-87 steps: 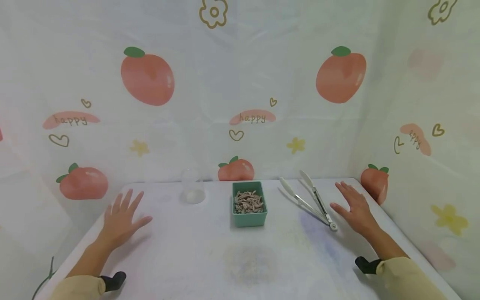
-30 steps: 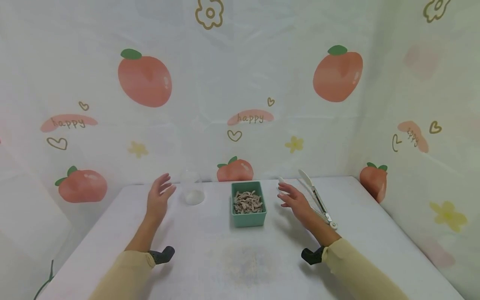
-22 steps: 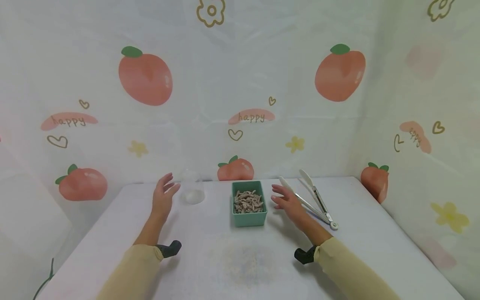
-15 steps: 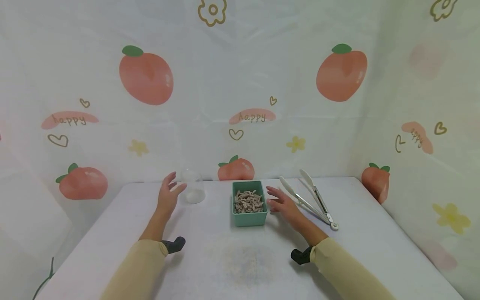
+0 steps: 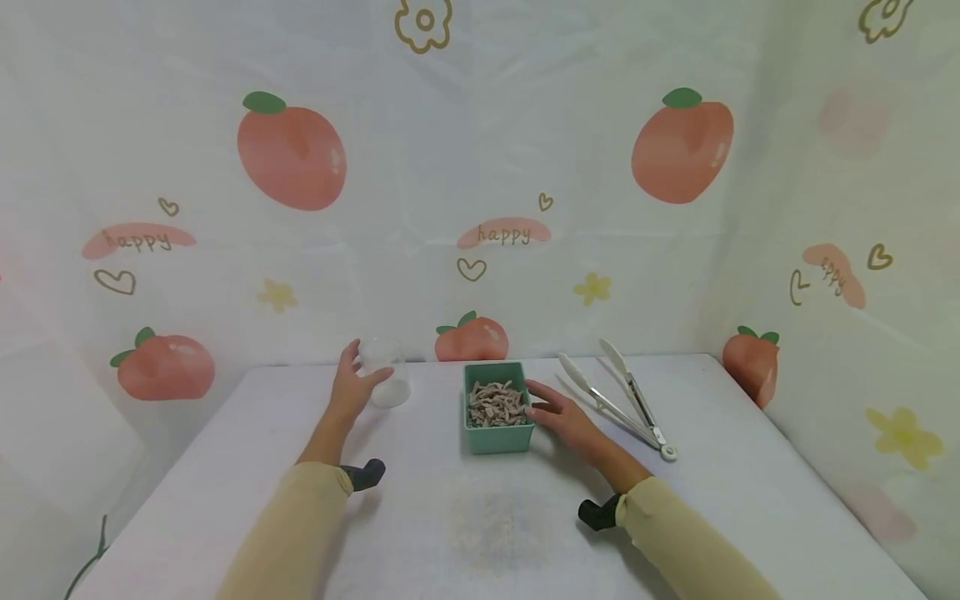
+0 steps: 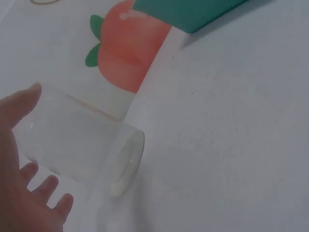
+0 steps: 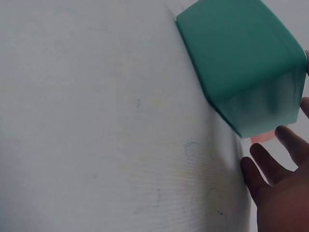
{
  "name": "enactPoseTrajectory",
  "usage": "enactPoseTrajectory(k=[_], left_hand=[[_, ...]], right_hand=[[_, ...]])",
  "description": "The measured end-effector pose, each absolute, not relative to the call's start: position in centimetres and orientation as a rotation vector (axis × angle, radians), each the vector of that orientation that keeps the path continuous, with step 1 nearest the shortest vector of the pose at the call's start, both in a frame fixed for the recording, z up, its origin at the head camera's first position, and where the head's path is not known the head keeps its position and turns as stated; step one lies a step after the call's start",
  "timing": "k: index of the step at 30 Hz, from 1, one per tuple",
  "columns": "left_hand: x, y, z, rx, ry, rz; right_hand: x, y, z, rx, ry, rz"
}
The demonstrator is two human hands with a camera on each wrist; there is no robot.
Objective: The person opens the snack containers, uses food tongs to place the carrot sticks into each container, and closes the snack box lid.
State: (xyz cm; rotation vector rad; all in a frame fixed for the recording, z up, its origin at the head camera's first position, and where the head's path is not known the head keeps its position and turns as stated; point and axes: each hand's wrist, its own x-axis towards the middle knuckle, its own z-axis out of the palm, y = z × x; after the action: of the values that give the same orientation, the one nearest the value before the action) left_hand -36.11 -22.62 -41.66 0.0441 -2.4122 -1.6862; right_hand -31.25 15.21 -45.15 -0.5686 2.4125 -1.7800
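Observation:
A clear plastic cup [image 5: 392, 390] stands upright at the back left of the table. My left hand [image 5: 352, 390] is around its near left side, fingers and thumb spread apart; the left wrist view shows the thumb by the upper part of the cup [image 6: 79, 137] and the other fingers along its other side. In the middle stands a green rectangular container [image 5: 498, 440] filled with small grey-brown strips [image 5: 497, 404]. My right hand [image 5: 570, 425] is at its right side, fingers extended, fingertips right at the rim. In the right wrist view several fingers [image 7: 264, 164] spread close beside the container [image 7: 241, 53].
Metal tongs [image 5: 626, 412] with whitish tips lie spread apart on the right of the white table [image 5: 420, 517], beyond my right hand. Printed cloth [image 5: 375, 167] with fruit pictures rises behind and along the sides. A dark cable [image 5: 97, 554] shows at the lower left.
Both hands have come inward from the table's sides. My left hand has moved right to the cup, my right hand left past the tongs to the container. The objects have stayed put.

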Motion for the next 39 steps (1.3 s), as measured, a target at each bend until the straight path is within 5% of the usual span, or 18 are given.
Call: enactPoseTrajectory(k=[39], left_hand=[[-34.9, -21.8, -41.2, 0.141, -2.494, -1.636]], right_hand=[[-30.9, 15.1, -45.2, -0.504, 2.389, -1.787]])
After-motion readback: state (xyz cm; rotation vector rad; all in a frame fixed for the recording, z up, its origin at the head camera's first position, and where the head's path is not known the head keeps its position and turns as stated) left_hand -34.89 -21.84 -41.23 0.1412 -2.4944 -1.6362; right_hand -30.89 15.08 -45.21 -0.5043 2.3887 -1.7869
